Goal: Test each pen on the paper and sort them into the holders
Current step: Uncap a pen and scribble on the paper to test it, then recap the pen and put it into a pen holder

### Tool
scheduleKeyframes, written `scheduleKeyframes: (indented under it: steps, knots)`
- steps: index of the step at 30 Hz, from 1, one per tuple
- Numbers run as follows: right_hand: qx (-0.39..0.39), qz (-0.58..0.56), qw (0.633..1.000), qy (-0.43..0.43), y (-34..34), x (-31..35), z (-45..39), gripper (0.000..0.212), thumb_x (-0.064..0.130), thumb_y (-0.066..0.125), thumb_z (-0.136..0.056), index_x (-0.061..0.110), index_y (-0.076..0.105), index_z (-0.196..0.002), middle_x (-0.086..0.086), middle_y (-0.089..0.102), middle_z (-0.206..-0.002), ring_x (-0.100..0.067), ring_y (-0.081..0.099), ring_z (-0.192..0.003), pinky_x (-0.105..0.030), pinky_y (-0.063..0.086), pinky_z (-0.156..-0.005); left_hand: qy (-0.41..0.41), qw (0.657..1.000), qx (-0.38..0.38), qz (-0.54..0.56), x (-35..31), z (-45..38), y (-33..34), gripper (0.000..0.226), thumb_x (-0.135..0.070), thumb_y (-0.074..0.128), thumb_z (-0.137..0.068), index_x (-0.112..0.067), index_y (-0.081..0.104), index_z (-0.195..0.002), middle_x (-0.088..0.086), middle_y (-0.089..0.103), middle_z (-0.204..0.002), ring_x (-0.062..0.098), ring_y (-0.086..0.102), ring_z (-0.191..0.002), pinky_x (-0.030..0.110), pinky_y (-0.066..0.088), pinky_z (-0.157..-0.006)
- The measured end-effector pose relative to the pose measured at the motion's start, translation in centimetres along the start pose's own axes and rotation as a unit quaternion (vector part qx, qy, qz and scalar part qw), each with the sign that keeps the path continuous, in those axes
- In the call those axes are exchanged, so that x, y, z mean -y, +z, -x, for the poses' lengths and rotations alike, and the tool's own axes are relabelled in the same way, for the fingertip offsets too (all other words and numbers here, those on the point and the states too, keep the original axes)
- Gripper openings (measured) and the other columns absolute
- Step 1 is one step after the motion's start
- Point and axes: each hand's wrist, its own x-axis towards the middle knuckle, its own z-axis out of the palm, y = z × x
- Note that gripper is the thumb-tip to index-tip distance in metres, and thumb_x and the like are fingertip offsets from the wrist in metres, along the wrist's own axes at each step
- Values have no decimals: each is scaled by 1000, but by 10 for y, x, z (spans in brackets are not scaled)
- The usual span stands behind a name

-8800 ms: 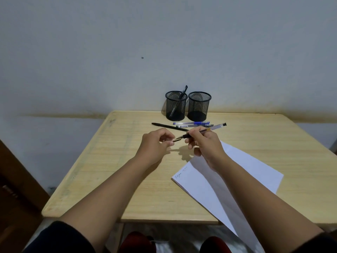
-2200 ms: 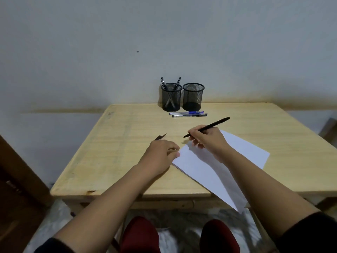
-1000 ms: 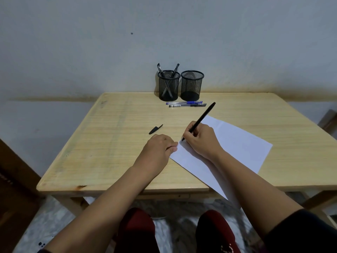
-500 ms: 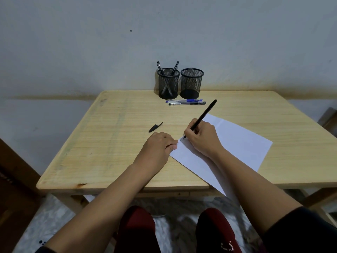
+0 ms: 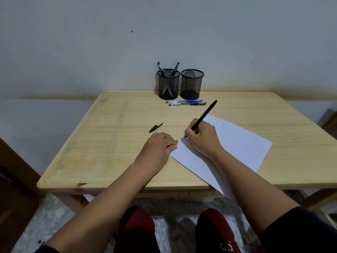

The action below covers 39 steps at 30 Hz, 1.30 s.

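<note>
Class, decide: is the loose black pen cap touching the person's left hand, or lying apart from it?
Apart. The head view shows bare wooden table between the black pen cap and the left hand, whose fingers rest at the white paper's edge.

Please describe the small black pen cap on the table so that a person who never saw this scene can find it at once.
Start at the wooden table and find the left hand holding down the corner of the white paper. Just beyond its knuckles lies the pen cap, alone on bare wood. It is short, black and pointed, much shorter than the pens lying before the mesh holders.
</note>
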Motion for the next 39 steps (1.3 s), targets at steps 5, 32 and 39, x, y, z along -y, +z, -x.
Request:
scheduleKeyframes:
  steps: [5,32,39]
  knots:
    - [0,3,1000,-6,0,0,-1,9,11,53,-82,6,58,-76,-13,64,-71,-16,53,-65,-23,41,-59,-2,1000,1,3,1,1,1,30,-24,48,-96,-18,63,-121,-1,59,-126,14,45,-119,9,22,-85]
    - [90,-174,979,58,1,42,-39,7,3,58,-83,6,64,-84,-6,62,-68,-11,54,-53,-19,43,-47,-156,986,-51,-34,34,-47,-31,13,-21,59,-88,-17,70,-94,5,67,-100,21,60,-94,29,48,-77]
    - [89,-197,974,73,4,39,-39,7,6,57,-85,5,64,-83,-7,64,-68,-11,54,-50,-19,41,-45,-151,988,-35,-13,35,-46,-28,9,-17,60,-87,-18,66,-93,3,67,-95,21,59,-90,34,52,-78]
